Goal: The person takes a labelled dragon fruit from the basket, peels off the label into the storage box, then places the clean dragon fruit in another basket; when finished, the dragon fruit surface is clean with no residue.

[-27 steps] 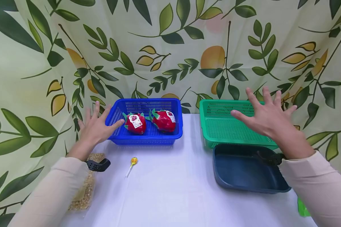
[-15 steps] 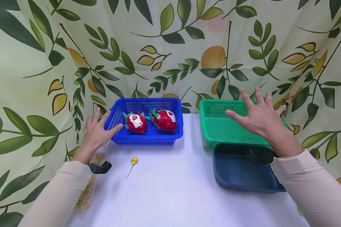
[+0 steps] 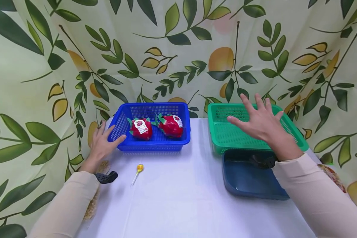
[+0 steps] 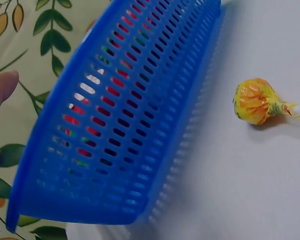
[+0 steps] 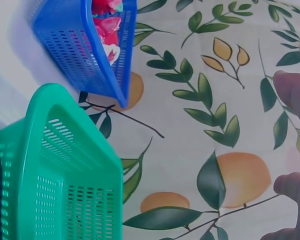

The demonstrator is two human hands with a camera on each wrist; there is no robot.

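Observation:
My left hand is at the left end of the blue basket, thumb and fingers spread apart around its corner; whether it touches the rim I cannot tell. Two red dragon fruits, one on the left and one on the right, lie in that basket with white labels on them. Over the green basket hovers my right hand, fingers spread and holding nothing. In the right wrist view its fingertips show apart from both baskets. The green basket has nothing visible inside.
A yellow-wrapped lollipop lies on the white table. Before the green basket stands a dark blue tray. A bag of grains is partly under my left forearm, and a colourful package sits by my right sleeve. Patterned cloth hangs behind.
My right hand has moved left above the green basket. My left hand has come slightly lower and nearer the blue basket's left end. The baskets and fruits stay in place.

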